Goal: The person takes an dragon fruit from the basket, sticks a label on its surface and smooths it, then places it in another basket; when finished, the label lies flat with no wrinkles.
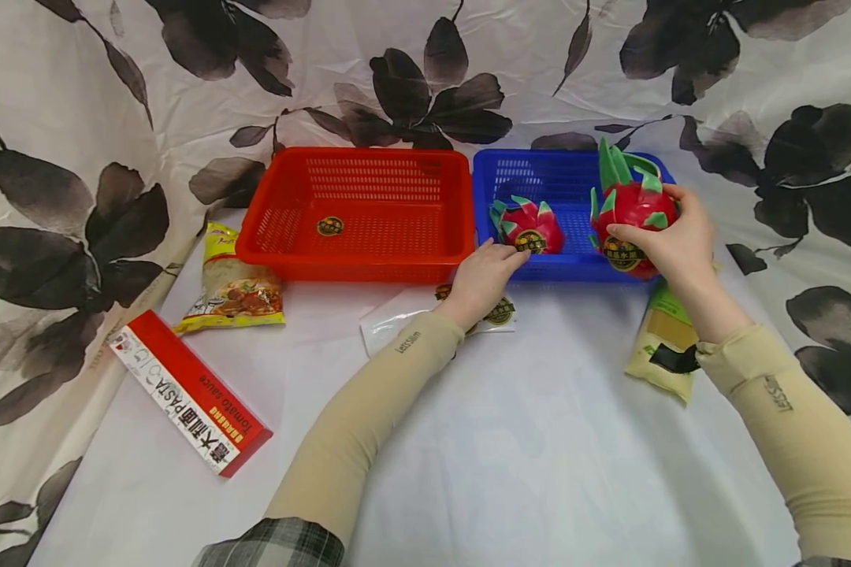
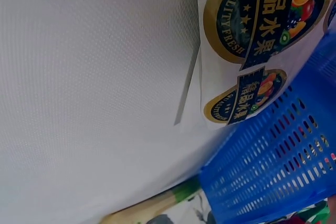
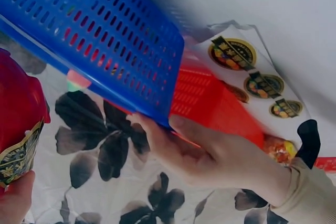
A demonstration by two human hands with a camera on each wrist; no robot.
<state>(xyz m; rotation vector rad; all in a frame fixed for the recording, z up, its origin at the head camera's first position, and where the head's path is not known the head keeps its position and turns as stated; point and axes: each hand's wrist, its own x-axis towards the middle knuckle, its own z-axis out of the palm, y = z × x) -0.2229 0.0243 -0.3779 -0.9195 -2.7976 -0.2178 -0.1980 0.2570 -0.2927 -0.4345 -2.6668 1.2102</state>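
Note:
A red toy dragon fruit (image 1: 637, 209) with green leaf tips and a round black-and-gold sticker is gripped by my right hand (image 1: 684, 236), held over the right end of the blue basket (image 1: 574, 272). A second dragon fruit (image 1: 539, 224), also stickered, sits inside that basket's left part. My left hand (image 1: 484, 285) holds the basket's front rim near its left corner. In the right wrist view, the left hand's fingers and thumb (image 3: 184, 127) meet that rim. Below the left wrist lies a white sheet of round stickers (image 2: 223, 77), partly hidden by the hand in the head view.
The red basket (image 1: 354, 269) adjoins the blue one, with a round sticker (image 1: 329, 226) on its floor. To its left lie a yellow food bag (image 1: 241, 295) and a red-and-white pasta box (image 1: 191, 394). A pale yellow-green packet (image 1: 659, 346) lies beside the right forearm. Patterned cloth rises behind.

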